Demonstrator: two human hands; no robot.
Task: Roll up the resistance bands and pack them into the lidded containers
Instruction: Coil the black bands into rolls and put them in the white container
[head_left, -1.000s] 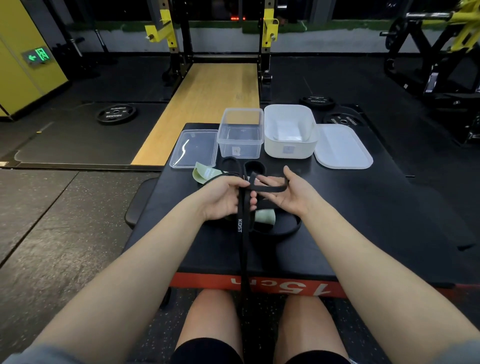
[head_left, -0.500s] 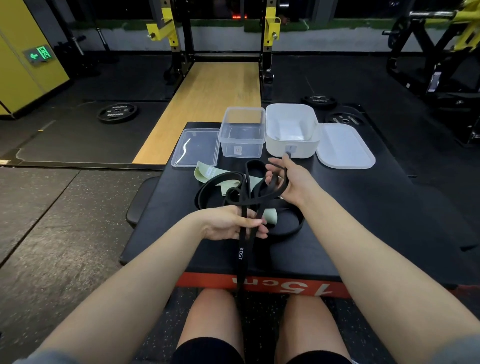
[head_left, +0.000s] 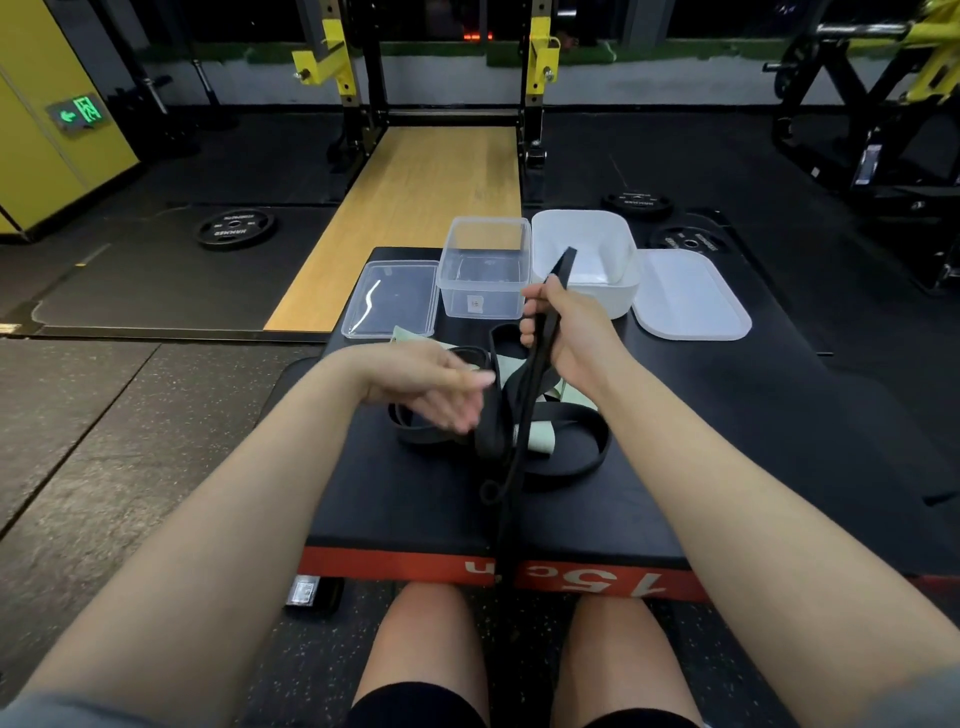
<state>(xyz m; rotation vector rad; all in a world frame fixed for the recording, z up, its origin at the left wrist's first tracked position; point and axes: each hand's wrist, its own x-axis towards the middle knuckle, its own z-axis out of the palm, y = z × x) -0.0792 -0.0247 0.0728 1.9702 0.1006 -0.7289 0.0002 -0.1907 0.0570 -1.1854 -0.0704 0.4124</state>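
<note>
My right hand (head_left: 563, 332) grips a long black resistance band (head_left: 524, 415) and holds it up in front of the white container (head_left: 613, 299). The band runs down from my fist over the front edge of the black platform (head_left: 727, 467). My left hand (head_left: 436, 389) is blurred, fingers straight, beside the band and holding nothing. Under both hands lie another black band (head_left: 582, 457) and a pale green band (head_left: 540, 441), tangled together. A clear container (head_left: 483, 270) stands left of the white one.
A clear lid (head_left: 389, 306) lies left of the clear container and a white lid (head_left: 691, 296) right of the white one. Weight plates (head_left: 236, 228) lie on the gym floor. A yellow and black rack (head_left: 441, 67) stands behind the wooden strip.
My right hand closed round the black band and lifted it toward the white container. My left hand let go of the band and opened.
</note>
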